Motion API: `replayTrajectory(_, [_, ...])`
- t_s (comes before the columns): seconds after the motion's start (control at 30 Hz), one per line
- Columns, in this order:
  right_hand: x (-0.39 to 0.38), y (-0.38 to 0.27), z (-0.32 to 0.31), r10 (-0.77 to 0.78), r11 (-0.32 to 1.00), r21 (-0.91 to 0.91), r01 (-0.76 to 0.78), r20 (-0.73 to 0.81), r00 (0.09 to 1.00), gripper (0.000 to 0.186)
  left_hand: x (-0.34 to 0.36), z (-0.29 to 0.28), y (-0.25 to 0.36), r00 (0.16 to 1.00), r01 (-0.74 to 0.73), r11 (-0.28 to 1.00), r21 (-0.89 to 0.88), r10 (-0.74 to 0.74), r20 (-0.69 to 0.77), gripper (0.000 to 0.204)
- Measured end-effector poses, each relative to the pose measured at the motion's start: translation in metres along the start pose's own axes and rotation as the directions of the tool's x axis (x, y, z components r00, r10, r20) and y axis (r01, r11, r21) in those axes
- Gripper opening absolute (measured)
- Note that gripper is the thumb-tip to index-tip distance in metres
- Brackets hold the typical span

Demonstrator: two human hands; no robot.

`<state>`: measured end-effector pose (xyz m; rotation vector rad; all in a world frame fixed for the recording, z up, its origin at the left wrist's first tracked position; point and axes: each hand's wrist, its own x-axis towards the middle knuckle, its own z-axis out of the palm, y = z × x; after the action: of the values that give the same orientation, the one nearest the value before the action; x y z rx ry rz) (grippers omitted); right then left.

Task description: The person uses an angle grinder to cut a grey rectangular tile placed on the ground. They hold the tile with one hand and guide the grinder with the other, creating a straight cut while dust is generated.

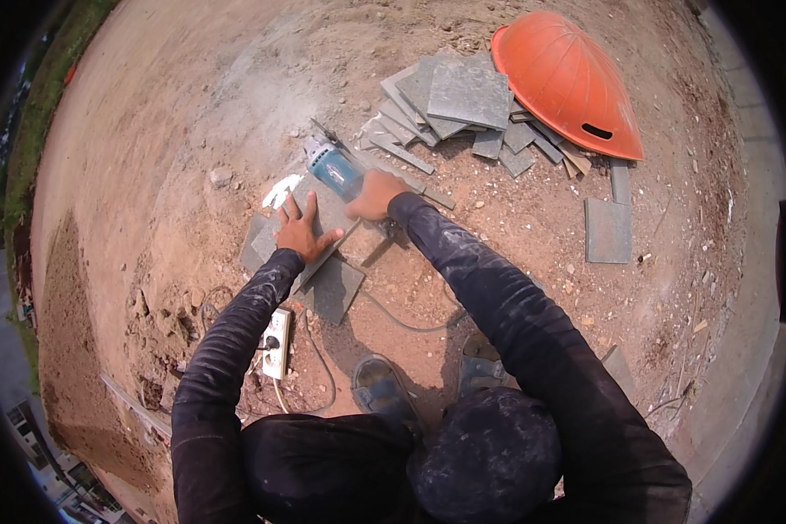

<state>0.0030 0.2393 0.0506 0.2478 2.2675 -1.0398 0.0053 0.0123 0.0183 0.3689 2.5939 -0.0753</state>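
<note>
I squat on bare dirt over a grey stone tile (327, 217) that lies on other grey tiles. My left hand (303, 231) presses flat on the tile with fingers spread. My right hand (374, 194) is closed around the body of a blue angle grinder (332, 168), whose disc end points away from me at the tile's far edge. White dust (279, 190) lies left of the grinder.
A pile of grey tile pieces (458, 109) lies ahead on the right beside an orange overturned basin (568, 83). One loose tile (609, 230) lies to the right. A white power strip (276, 342) with cables sits by my left knee. My sandalled feet (380, 389) are below.
</note>
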Motion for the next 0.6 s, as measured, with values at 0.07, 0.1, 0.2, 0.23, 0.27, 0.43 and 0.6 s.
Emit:
replayTrajectory(0.07, [0.001, -0.002, 0.001, 0.002, 1.000, -0.005, -0.002, -0.009, 1.000, 0.068, 0.002, 0.005, -0.006, 1.000, -0.002, 1.000, -0.031, 0.002, -0.015, 0.111])
replayTrajectory(0.1, [0.002, 0.000, 0.002, -0.015, 1.000, -0.012, 0.015, -0.030, 0.999, 0.067, 0.002, 0.006, -0.006, 1.000, -0.003, 0.999, -0.032, 0.003, -0.019, 0.111])
replayTrajectory(0.2, [0.002, 0.005, 0.004, -0.048, 0.999, -0.025, 0.046, -0.064, 0.997, 0.067, 0.003, 0.005, -0.003, 1.000, -0.009, 1.000, -0.013, 0.009, -0.024, 0.111])
replayTrajectory(0.23, [0.001, 0.005, 0.004, -0.046, 0.999, -0.022, 0.045, -0.055, 0.997, 0.067, 0.002, 0.002, -0.001, 1.000, -0.013, 1.000, 0.008, 0.013, -0.022, 0.111])
replayTrajectory(0.27, [0.000, 0.006, 0.003, -0.044, 0.999, -0.019, 0.043, -0.047, 0.998, 0.067, 0.001, 0.000, 0.001, 1.000, -0.017, 0.999, 0.029, 0.017, -0.019, 0.111])
replayTrajectory(0.43, [-0.006, 0.003, 0.003, -0.007, 1.000, 0.005, 0.007, -0.052, 0.999, 0.063, -0.001, -0.001, 0.000, 1.000, -0.008, 0.999, 0.032, 0.009, -0.018, 0.111])
replayTrajectory(0.6, [-0.011, 0.008, 0.003, -0.024, 1.000, 0.007, 0.025, -0.076, 0.997, 0.061, -0.001, -0.003, 0.003, 1.000, -0.008, 1.000, 0.027, 0.008, -0.016, 0.111])
